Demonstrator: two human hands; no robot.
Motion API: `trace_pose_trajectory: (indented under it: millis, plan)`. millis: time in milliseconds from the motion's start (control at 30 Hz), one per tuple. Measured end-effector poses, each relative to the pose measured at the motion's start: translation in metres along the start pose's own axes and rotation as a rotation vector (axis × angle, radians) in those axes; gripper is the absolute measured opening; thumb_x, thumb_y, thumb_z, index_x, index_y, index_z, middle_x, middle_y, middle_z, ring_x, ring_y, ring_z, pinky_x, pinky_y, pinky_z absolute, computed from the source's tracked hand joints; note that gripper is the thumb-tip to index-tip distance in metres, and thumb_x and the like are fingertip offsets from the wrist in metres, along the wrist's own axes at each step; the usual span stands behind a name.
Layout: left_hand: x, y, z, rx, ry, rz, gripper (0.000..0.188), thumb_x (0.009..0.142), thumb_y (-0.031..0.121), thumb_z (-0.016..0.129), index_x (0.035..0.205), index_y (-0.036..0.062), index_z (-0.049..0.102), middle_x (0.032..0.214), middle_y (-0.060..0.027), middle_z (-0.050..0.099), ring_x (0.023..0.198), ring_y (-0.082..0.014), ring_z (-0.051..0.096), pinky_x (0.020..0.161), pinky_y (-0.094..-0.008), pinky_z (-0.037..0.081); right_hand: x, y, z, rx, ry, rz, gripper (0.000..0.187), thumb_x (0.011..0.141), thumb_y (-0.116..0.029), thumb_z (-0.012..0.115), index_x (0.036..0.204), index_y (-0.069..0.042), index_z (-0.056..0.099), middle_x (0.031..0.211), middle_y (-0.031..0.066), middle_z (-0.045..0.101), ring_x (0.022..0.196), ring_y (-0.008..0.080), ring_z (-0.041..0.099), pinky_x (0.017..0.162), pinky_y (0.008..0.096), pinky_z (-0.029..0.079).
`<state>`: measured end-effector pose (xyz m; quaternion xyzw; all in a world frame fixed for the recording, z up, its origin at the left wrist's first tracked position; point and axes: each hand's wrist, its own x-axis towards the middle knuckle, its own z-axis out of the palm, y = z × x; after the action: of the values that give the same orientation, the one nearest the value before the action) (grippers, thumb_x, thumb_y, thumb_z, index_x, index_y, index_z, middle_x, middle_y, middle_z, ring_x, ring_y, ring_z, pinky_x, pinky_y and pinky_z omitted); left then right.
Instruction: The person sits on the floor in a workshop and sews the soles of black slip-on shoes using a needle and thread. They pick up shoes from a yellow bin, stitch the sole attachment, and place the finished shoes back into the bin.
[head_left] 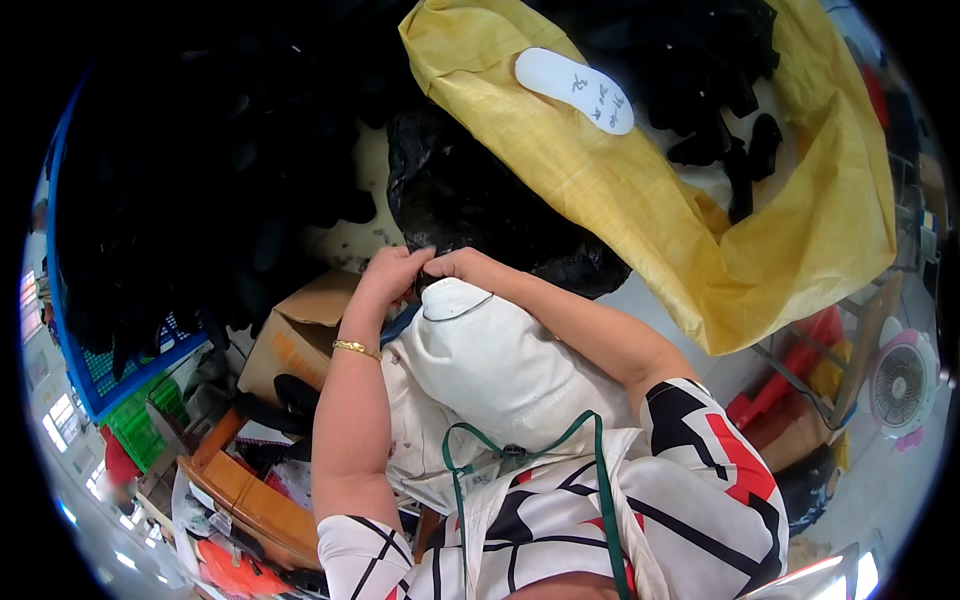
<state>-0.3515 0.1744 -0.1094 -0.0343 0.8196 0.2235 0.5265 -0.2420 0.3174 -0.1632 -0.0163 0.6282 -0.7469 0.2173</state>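
My left hand [396, 270] and my right hand [462, 264] meet at the near edge of a black plastic bag [470, 195]. Fingers on both hands are closed and pinched, almost touching each other. Between them shows a small dark thing, too dark to name; it may be part of the bag or a separate piece. Just below lies my knee under a white apron [490, 345]. A yellow woven sack [600, 190] stands beyond the bag to the right, its mouth open with black pieces [735, 150] inside.
On the sack lies a white insole-shaped template [576, 90] with handwriting. A large dark heap [200, 180] fills the left, above a blue crate edge [150, 360]. Nearby are a cardboard box [300, 325], a green crate [140, 420], a wooden chair [250, 500] and a fan [902, 382].
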Motion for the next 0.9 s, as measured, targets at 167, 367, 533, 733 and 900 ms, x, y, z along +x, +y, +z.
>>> trace_pose_trajectory:
  millis: [167, 367, 533, 733, 900]
  plan:
    - [-0.013, 0.007, -0.003, 0.376, 0.142, 0.225, 0.03, 0.083, 0.025, 0.06, 0.08, -0.0038, 0.065, 0.083, -0.0248, 0.064, 0.085, -0.0413, 0.061, 0.077, -0.0458, 0.049, -0.005, 0.008, -0.035, 0.221, 0.29, 0.118, 0.023, 0.093, -0.024, 0.06, 0.1, -0.004, 0.07, 0.083, 0.0073, 0.068, 0.079, 0.015, 0.063, 0.072, 0.0298, 0.051]
    - [-0.039, 0.008, -0.018, 0.406, 0.171, 0.3, 0.031, 0.081, 0.025, 0.064, 0.076, -0.006, 0.061, 0.073, -0.026, 0.058, 0.07, -0.0405, 0.058, 0.065, -0.0436, 0.047, 0.012, 0.179, -0.095, 0.104, 0.611, 0.634, 0.026, 0.095, -0.023, 0.054, 0.112, -0.006, 0.062, 0.095, 0.0072, 0.065, 0.08, 0.0148, 0.062, 0.068, 0.0299, 0.052]
    - [-0.046, 0.011, -0.024, 0.46, 0.148, 0.31, 0.031, 0.084, 0.026, 0.062, 0.073, -0.0026, 0.063, 0.075, -0.0243, 0.061, 0.076, -0.0418, 0.06, 0.068, -0.0468, 0.048, 0.036, 0.234, -0.136, -0.756, 0.566, 0.372, 0.035, 0.092, -0.025, 0.055, 0.123, -0.008, 0.058, 0.117, 0.0135, 0.063, 0.106, 0.0264, 0.06, 0.088, 0.0406, 0.05]
    - [-0.051, 0.011, -0.024, 0.441, 0.163, 0.363, 0.029, 0.085, 0.025, 0.062, 0.072, -0.001, 0.062, 0.07, -0.0221, 0.06, 0.069, -0.0403, 0.06, 0.063, -0.0462, 0.047, 0.055, 0.162, -0.172, -1.147, 0.57, 0.23, 0.037, 0.092, -0.024, 0.051, 0.126, -0.01, 0.057, 0.125, 0.016, 0.058, 0.114, 0.0313, 0.055, 0.096, 0.0453, 0.045]
    - [-0.055, 0.015, -0.023, 0.438, 0.182, 0.456, 0.026, 0.084, 0.02, 0.064, 0.071, -0.0021, 0.061, 0.068, -0.0229, 0.058, 0.065, -0.0406, 0.058, 0.058, -0.0441, 0.045, 0.079, 0.172, -0.121, -1.238, 0.354, 0.382, 0.039, 0.093, -0.023, 0.047, 0.129, -0.011, 0.056, 0.132, 0.018, 0.053, 0.121, 0.0354, 0.051, 0.102, 0.0492, 0.041]
